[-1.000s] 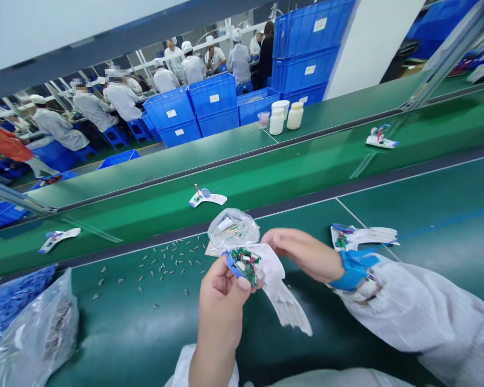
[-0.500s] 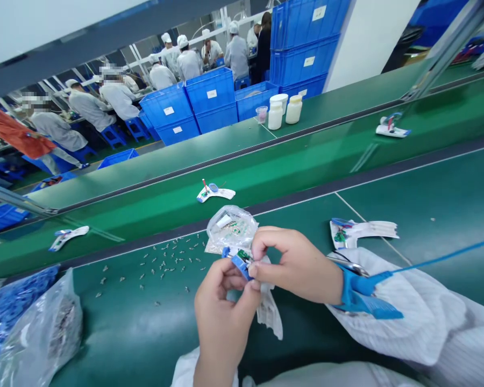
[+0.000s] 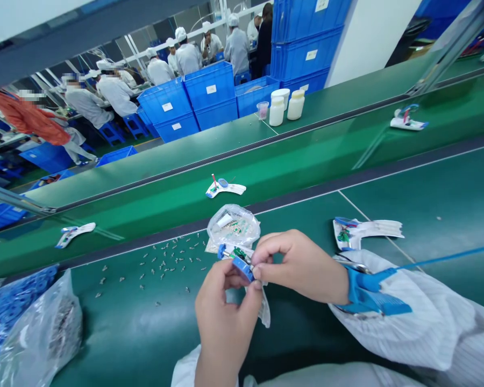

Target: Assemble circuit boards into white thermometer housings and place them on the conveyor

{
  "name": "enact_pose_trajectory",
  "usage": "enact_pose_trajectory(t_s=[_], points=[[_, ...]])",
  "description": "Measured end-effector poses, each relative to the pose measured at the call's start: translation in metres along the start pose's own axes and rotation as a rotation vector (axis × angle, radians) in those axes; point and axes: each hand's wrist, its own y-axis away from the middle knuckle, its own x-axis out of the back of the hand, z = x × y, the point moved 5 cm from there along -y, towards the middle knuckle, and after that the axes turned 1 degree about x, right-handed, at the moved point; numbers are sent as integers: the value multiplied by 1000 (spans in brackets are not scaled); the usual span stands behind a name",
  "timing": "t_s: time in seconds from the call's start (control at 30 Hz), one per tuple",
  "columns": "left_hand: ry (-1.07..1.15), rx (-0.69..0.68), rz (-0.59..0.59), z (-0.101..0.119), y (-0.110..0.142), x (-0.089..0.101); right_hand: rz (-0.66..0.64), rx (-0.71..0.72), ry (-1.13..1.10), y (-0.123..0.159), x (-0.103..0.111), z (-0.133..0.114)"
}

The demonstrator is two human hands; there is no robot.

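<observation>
"So, where's the casing (image 3: 243, 267)?"

"Just nearer the person than the open bag (image 3: 244, 218). The left hand (image 3: 228, 309) is clamped on its blue part, and the right hand (image 3: 296, 266) pinches its edge with thumb and finger."

"What's in the bag?"

"Small tan and green bits, seen through clear plastic. Loose metal pieces (image 3: 162, 265) lie left of it. Farther left, a clear sack (image 3: 28, 346) holds brownish-grey parts, beside a blue sack (image 3: 16, 301) full of blue ones."

"And beyond the bag?"

"Another casing (image 3: 230, 188) on the belt (image 3: 326, 148), then tubs (image 3: 276, 112), contents hidden, beside a cup (image 3: 262, 110) with something pink. Farthest back, blue crates (image 3: 210, 83); most interiors I can't see."
</observation>
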Motion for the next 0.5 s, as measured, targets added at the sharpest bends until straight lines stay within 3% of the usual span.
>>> enact_pose_trajectory(t_s=[0.17,0.37,0.5], points=[[67,19,-36,-2,0,-2,-87,-14,-51,-1,-1,0],[351,102,-80,-6,0,-7,-67,106,-13,-3,3,-6],[403,113,-77,-7,-1,-8,-47,84,53,-2,2,-8]])
